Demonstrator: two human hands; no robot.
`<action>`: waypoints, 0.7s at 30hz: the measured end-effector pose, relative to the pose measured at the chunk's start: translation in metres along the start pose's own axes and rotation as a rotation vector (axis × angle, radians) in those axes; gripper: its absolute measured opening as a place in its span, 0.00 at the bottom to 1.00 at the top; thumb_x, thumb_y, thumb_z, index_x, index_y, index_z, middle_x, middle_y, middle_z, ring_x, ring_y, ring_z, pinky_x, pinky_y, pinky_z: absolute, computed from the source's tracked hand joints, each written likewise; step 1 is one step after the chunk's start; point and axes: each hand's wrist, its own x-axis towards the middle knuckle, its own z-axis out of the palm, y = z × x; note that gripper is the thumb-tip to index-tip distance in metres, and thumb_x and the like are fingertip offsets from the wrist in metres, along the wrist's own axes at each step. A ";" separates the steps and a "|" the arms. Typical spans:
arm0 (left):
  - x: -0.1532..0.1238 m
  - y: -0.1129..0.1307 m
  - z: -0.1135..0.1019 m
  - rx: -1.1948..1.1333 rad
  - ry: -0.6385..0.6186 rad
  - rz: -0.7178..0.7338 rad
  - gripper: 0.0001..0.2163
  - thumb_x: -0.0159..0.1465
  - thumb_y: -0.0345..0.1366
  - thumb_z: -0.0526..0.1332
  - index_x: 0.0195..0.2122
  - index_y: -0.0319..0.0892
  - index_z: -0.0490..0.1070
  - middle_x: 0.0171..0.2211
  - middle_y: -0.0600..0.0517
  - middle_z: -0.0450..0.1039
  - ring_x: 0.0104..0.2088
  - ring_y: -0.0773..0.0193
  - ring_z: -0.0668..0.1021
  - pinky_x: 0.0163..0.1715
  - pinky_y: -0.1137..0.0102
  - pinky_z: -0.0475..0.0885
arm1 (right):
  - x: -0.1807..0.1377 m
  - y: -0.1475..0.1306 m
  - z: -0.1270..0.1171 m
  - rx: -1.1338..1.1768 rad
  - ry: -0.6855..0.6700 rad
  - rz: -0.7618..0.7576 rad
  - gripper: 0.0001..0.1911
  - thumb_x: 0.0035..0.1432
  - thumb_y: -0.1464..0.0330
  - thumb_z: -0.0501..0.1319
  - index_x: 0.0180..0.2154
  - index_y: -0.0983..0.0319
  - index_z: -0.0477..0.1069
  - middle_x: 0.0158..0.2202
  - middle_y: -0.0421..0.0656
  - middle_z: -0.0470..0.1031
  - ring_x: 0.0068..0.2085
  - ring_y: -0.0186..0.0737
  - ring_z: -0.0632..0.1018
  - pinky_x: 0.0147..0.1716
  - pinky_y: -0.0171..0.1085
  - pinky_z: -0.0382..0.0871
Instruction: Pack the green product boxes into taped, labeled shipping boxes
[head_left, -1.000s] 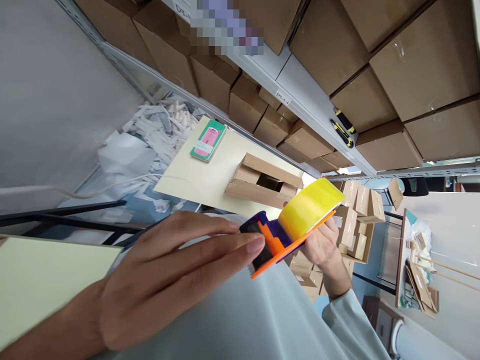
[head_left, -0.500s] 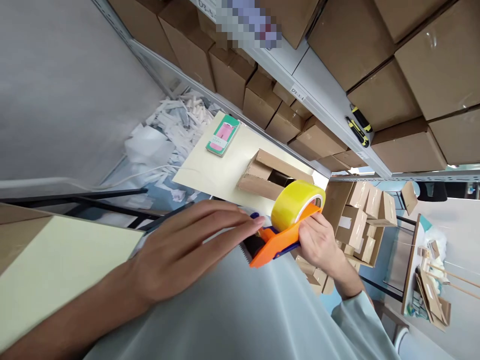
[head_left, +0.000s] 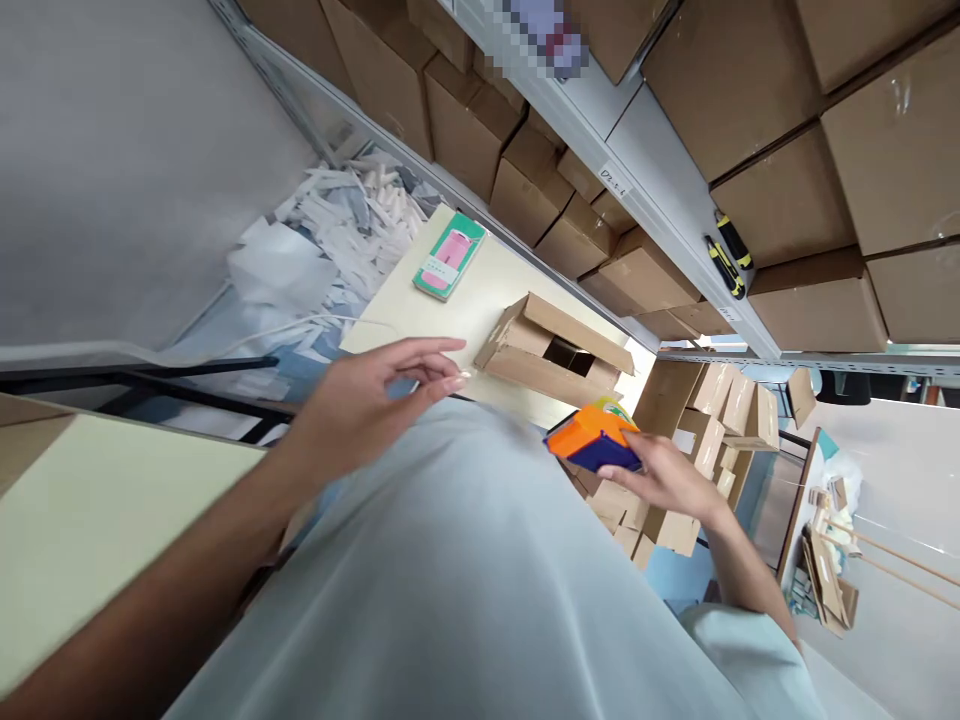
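Note:
My right hand [head_left: 664,475] grips an orange and blue tape dispenser [head_left: 596,440], held on the near side of the cream table. Part of its yellow tape roll [head_left: 613,405] shows behind the orange body. To the left, my left hand [head_left: 390,390] has its index finger stretched forward while the thumb meets the curled fingers. A tiny pale glint shows at those tips, too small to name. Between and beyond the hands lies a cardboard box [head_left: 525,372] with its flaps raised and a dark opening, touched by neither hand.
A green box with a pink picture [head_left: 450,257] lies on the cream table [head_left: 401,305]. White paper scraps [head_left: 352,215] are heaped at its far left. Shelves of cardboard boxes [head_left: 776,185] run along the back, with two yellow-black cutters [head_left: 727,255]. More cartons [head_left: 694,440] stand at right.
My hands have moved apart: the left has drawn away from the dispenser, and the right has carried it slightly right and turned it. The carton's opening is now less covered.

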 end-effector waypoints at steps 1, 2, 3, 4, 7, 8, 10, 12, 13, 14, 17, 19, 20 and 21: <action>0.012 -0.004 -0.003 -0.050 -0.067 -0.055 0.24 0.68 0.56 0.69 0.57 0.45 0.80 0.40 0.51 0.88 0.41 0.56 0.87 0.41 0.65 0.83 | 0.002 0.006 -0.008 0.068 -0.054 0.051 0.25 0.77 0.46 0.60 0.36 0.59 0.70 0.25 0.35 0.68 0.24 0.34 0.67 0.24 0.35 0.60; 0.025 -0.007 -0.004 -0.099 -0.129 -0.100 0.27 0.67 0.57 0.70 0.59 0.44 0.78 0.41 0.49 0.88 0.44 0.54 0.87 0.43 0.63 0.83 | 0.006 0.011 -0.018 0.125 -0.101 0.095 0.26 0.76 0.45 0.61 0.37 0.59 0.71 0.25 0.34 0.69 0.24 0.33 0.66 0.23 0.35 0.58; 0.037 -0.008 -0.003 -0.148 -0.176 -0.137 0.30 0.66 0.57 0.71 0.62 0.43 0.76 0.42 0.48 0.88 0.47 0.51 0.87 0.45 0.61 0.83 | 0.011 0.016 -0.028 0.167 -0.137 0.130 0.26 0.75 0.44 0.62 0.38 0.60 0.73 0.25 0.34 0.69 0.24 0.33 0.67 0.23 0.34 0.58; 0.048 -0.008 0.000 -0.204 -0.203 -0.167 0.32 0.64 0.56 0.72 0.64 0.43 0.75 0.43 0.46 0.88 0.49 0.50 0.87 0.48 0.58 0.83 | 0.016 0.021 -0.038 0.194 -0.160 0.156 0.27 0.74 0.43 0.63 0.40 0.61 0.74 0.26 0.35 0.71 0.25 0.33 0.67 0.24 0.34 0.58; 0.070 -0.013 0.022 -0.464 -0.227 -0.242 0.38 0.57 0.51 0.78 0.66 0.44 0.72 0.42 0.47 0.85 0.53 0.49 0.85 0.57 0.52 0.81 | 0.035 0.035 -0.068 0.261 -0.203 0.216 0.28 0.72 0.43 0.65 0.44 0.64 0.77 0.30 0.39 0.76 0.28 0.34 0.71 0.26 0.34 0.61; 0.075 -0.017 0.031 -0.573 -0.234 -0.285 0.39 0.55 0.48 0.79 0.66 0.44 0.72 0.42 0.48 0.84 0.53 0.49 0.85 0.58 0.49 0.80 | 0.042 0.039 -0.076 0.294 -0.226 0.230 0.29 0.70 0.42 0.66 0.44 0.64 0.78 0.31 0.40 0.78 0.29 0.34 0.73 0.26 0.34 0.64; 0.080 -0.026 0.051 -0.762 -0.225 -0.391 0.39 0.52 0.45 0.80 0.64 0.45 0.73 0.42 0.48 0.82 0.54 0.49 0.84 0.61 0.46 0.78 | 0.053 0.049 -0.089 0.380 -0.285 0.264 0.30 0.68 0.42 0.68 0.44 0.64 0.78 0.33 0.43 0.80 0.31 0.36 0.77 0.29 0.34 0.69; 0.085 -0.037 0.066 -0.869 -0.177 -0.471 0.37 0.49 0.42 0.81 0.61 0.45 0.74 0.41 0.49 0.82 0.55 0.49 0.84 0.64 0.44 0.75 | 0.063 0.059 -0.096 0.474 -0.349 0.308 0.30 0.65 0.41 0.70 0.43 0.63 0.78 0.35 0.44 0.82 0.34 0.38 0.81 0.33 0.35 0.74; 0.087 -0.041 0.072 -0.899 -0.148 -0.491 0.36 0.49 0.41 0.81 0.60 0.45 0.75 0.40 0.49 0.81 0.54 0.50 0.84 0.65 0.44 0.74 | 0.068 0.064 -0.097 0.516 -0.371 0.329 0.31 0.64 0.41 0.71 0.44 0.63 0.78 0.36 0.45 0.83 0.35 0.39 0.82 0.34 0.36 0.76; 0.089 -0.044 0.075 -0.921 -0.119 -0.501 0.36 0.48 0.40 0.81 0.59 0.45 0.76 0.40 0.50 0.81 0.54 0.50 0.84 0.65 0.45 0.73 | 0.073 0.069 -0.097 0.550 -0.386 0.346 0.31 0.63 0.41 0.71 0.45 0.63 0.78 0.36 0.45 0.83 0.36 0.40 0.83 0.35 0.36 0.78; 0.096 -0.050 0.079 -0.957 -0.072 -0.501 0.34 0.48 0.38 0.81 0.57 0.45 0.77 0.39 0.51 0.80 0.52 0.51 0.84 0.64 0.45 0.74 | 0.086 0.082 -0.089 0.593 -0.400 0.358 0.30 0.63 0.41 0.72 0.45 0.62 0.78 0.35 0.44 0.84 0.35 0.40 0.84 0.36 0.36 0.79; 0.101 -0.052 0.078 -0.959 -0.075 -0.497 0.33 0.49 0.38 0.80 0.57 0.44 0.76 0.38 0.51 0.80 0.52 0.50 0.84 0.62 0.44 0.76 | 0.095 0.089 -0.082 0.603 -0.407 0.360 0.29 0.63 0.41 0.72 0.43 0.61 0.77 0.34 0.43 0.84 0.35 0.39 0.83 0.35 0.36 0.79; 0.102 -0.053 0.077 -0.955 -0.082 -0.492 0.33 0.50 0.38 0.80 0.58 0.44 0.76 0.38 0.51 0.80 0.53 0.50 0.83 0.61 0.44 0.77 | 0.098 0.093 -0.078 0.608 -0.413 0.363 0.29 0.63 0.41 0.73 0.42 0.61 0.77 0.34 0.43 0.84 0.34 0.38 0.83 0.35 0.35 0.79; 0.103 -0.055 0.076 -0.949 -0.088 -0.487 0.33 0.50 0.38 0.80 0.58 0.44 0.76 0.38 0.51 0.80 0.53 0.50 0.83 0.61 0.44 0.78 | 0.102 0.096 -0.074 0.615 -0.418 0.365 0.29 0.62 0.41 0.73 0.41 0.61 0.77 0.33 0.43 0.84 0.34 0.38 0.83 0.36 0.35 0.79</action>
